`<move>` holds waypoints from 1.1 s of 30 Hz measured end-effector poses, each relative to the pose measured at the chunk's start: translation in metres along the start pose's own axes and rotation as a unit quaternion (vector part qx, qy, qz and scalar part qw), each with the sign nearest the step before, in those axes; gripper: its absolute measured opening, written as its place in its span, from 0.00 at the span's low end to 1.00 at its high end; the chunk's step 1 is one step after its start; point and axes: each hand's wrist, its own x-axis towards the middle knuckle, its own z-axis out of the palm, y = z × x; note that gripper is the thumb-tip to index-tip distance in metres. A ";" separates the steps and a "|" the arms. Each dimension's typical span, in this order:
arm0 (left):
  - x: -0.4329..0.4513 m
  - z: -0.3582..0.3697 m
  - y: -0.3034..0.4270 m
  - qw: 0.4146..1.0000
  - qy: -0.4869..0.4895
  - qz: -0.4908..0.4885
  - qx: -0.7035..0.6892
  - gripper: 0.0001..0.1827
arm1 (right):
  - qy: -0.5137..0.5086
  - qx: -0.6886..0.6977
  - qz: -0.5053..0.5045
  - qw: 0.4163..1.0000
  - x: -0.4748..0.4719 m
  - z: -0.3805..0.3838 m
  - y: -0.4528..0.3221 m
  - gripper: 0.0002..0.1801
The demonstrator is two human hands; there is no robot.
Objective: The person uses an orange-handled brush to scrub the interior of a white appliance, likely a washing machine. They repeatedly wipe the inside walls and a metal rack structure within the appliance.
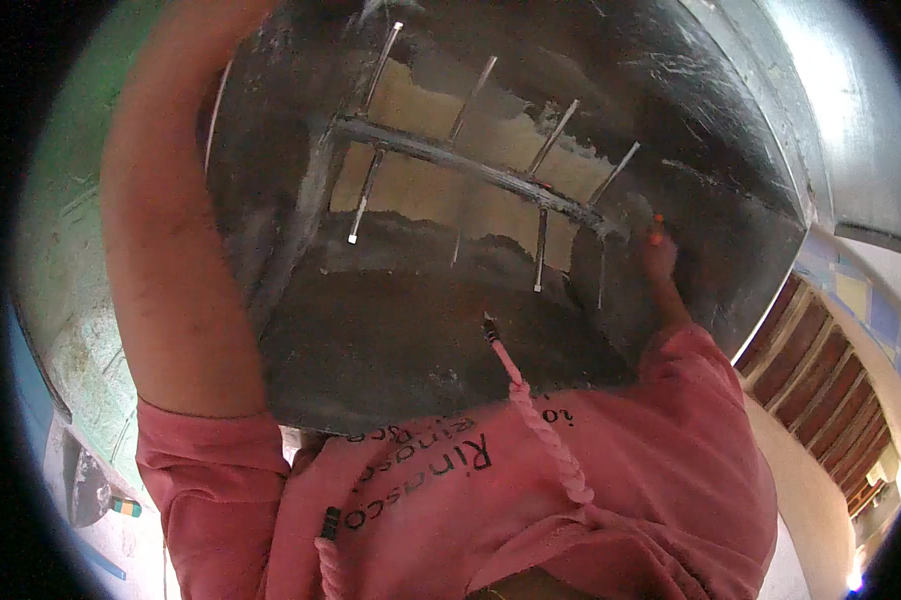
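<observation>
My left forearm (176,247), its pink sleeve pushed up, rises along the left side; the hand itself is beyond the top edge, out of view. My right hand (660,256) reaches into a dark, scuffed metal trough (435,330), close to its right inner wall. Small orange spots show at the fingertips; blur hides whether the hand holds anything. Across the trough runs a grey-coated bar (458,159) with several thin rods sticking out on both sides, some tipped white. My right hand is near the bar's right end. Behind the bar are tan patches (420,180) with ragged edges.
Two braided pink hoodie cords (548,435) dangle before me, one over the trough. A shiny metal panel (848,97) stands upper right, above patterned tiles (855,292) and reddish-brown brickwork (818,382). At left are a worn green surface (75,202) and a grey metal piece (90,487).
</observation>
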 end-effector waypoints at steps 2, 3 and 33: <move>-0.002 0.000 0.002 1.000 -0.012 -0.003 -0.015 0.40 | 0.049 0.067 -0.036 0.996 0.001 0.015 -0.011 0.21; -0.003 0.000 0.003 1.000 -0.018 -0.004 -0.023 0.40 | -0.001 0.135 -0.036 0.990 0.004 0.017 -0.016 0.22; -0.023 -0.020 0.019 0.978 -0.072 -0.044 -0.188 0.34 | -0.113 -0.073 -0.325 0.936 0.055 -0.064 -0.186 0.16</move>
